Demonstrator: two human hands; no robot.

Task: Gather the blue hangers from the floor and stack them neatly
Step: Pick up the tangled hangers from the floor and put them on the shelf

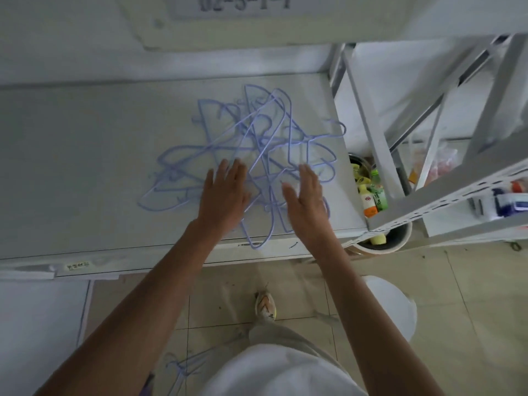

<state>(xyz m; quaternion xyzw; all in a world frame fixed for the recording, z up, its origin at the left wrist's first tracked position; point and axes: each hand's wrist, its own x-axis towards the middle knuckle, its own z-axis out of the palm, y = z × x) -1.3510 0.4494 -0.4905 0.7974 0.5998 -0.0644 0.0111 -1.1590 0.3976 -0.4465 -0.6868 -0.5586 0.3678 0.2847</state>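
Note:
A tangled heap of several blue wire hangers point(257, 144) lies on a pale grey table top point(85, 167), spread from the middle toward the right edge. My left hand point(225, 192) hovers flat over the near side of the heap, fingers spread, holding nothing. My right hand point(307, 198) is just to its right, palm turned inward, fingers straight, also holding nothing. A few more blue hangers point(183, 367) lie on the tiled floor by my left leg, partly hidden by my arm.
A white metal rack point(428, 195) stands right of the table. Beside the table's right edge a bin point(383, 241) holds bottles. A white round stool point(394, 304) sits on the tiled floor, and my shoe point(265, 305) is below the table edge.

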